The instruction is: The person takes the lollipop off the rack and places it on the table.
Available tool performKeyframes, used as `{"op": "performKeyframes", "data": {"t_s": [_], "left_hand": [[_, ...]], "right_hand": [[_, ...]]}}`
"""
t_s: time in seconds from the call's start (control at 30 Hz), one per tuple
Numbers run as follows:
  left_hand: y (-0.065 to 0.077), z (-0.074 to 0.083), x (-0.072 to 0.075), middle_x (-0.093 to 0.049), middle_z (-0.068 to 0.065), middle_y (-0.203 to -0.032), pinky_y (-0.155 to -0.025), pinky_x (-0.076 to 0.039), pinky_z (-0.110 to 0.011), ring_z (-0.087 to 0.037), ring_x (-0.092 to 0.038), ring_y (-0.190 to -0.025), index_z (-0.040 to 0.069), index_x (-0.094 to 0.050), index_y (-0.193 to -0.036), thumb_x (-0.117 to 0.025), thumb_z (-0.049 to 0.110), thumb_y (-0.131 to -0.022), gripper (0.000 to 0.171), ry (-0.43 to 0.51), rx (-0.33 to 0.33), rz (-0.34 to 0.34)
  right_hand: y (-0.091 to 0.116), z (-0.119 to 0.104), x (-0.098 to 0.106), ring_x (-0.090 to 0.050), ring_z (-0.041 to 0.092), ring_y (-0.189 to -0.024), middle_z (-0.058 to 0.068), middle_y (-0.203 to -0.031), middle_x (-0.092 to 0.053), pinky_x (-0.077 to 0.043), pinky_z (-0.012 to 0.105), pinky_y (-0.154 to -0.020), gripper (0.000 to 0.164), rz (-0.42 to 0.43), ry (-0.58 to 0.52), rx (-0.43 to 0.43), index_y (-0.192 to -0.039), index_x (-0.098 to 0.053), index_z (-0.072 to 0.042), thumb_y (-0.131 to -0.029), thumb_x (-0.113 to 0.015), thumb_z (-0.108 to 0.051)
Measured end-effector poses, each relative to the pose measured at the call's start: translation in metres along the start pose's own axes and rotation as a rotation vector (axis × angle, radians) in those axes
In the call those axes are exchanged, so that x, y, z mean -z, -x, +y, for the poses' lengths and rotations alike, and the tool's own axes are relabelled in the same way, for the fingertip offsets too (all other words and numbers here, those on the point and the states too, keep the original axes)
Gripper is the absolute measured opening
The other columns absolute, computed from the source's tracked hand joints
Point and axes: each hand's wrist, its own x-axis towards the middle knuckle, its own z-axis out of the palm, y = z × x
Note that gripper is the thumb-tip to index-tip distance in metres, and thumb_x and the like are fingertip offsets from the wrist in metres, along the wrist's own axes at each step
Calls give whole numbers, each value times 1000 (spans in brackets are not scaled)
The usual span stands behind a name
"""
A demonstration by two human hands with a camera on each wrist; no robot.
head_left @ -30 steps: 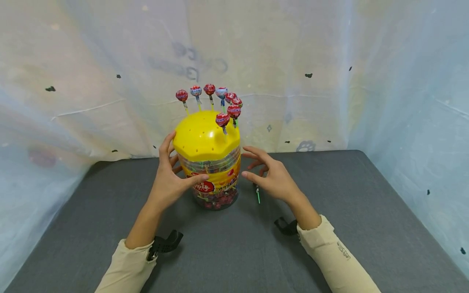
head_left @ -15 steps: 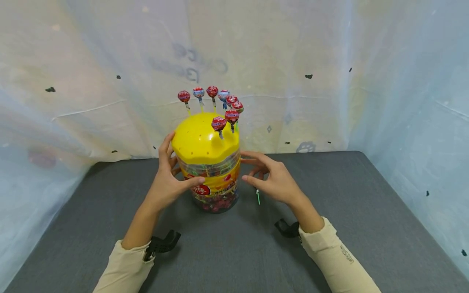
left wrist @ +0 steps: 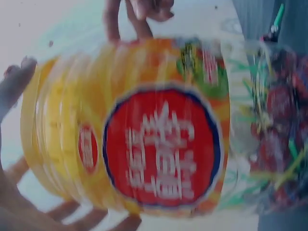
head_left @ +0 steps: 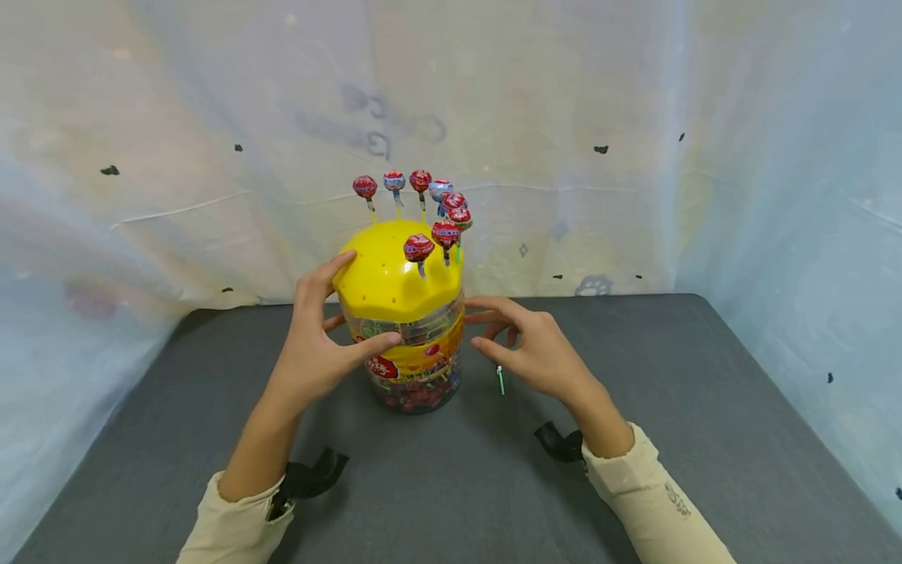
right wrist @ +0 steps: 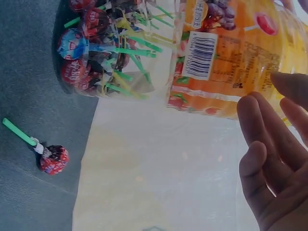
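With the left hand [head_left: 313, 352] clamped on a transparent jar [head_left: 423, 364], holds it from its left side, with the thumb across the front and one fingertip at the edge of the yellow lid [head_left: 391, 270]. With the right hand [head_left: 532, 345], reaches the opposite side, with the fingers loosely bent and a little apart; cannot tell surely between touching and almost touching. Has the jar standing on the grey table [head_left: 451, 501]. Can count eight wrapped lollipops [head_left: 420, 180] in a curved row, with the sticks set in the lid. Through the lower wall, can see more lollipops inside, and above them an orange label [right wrist: 231, 62]. Can find also one loose lollipop [right wrist: 54, 160] with a green stick, lying to the right of the jar, apart from it. Wears pale sleeves [head_left: 236, 521]; behind, can notice a pale sheet [head_left: 521, 94] with small dark marks.
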Motion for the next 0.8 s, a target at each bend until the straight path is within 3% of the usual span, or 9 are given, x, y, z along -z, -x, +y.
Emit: {"op": "performKeyframes", "data": {"t_s": [0.2,0.43,0.63,0.8], "left_hand": [[0,4,-7,-23,-11,-155,-107,-37,-67,-33,-28,-142,42,-26,-154,-82,22,-83,93,28,58,47],[-2,-1,-10,-21,-10,-154,-107,-39,-66,-32,-28,-142,45,-27,-153,-79,24,-86,88,72,80,45],[-1,-8,-9,-22,-10,-153,-106,-40,-66,-32,-29,-141,45,-26,-153,-81,22,-84,91,64,63,50],[-1,-10,-7,-17,-12,-154,-104,-43,-65,-37,-30,-142,47,-21,-154,-82,19,-83,98,54,66,4]], "right_hand": [[2,-10,5,-66,4,-86,-7,-117,-73,-52,31,-70,49,40,78,42,-141,-52,-30,-95,-68,-27],[10,-43,17,-63,4,-79,-5,-114,-74,-51,25,-68,54,141,185,197,-144,-51,-25,-93,-71,-24],[-5,-69,22,-63,5,-75,-2,-112,-74,-50,23,-64,59,200,167,233,-145,-48,-24,-92,-73,-22],[-21,-82,23,-64,6,-75,-2,-111,-74,-50,21,-61,63,205,182,232,-147,-45,-25,-91,-74,-22]]}}
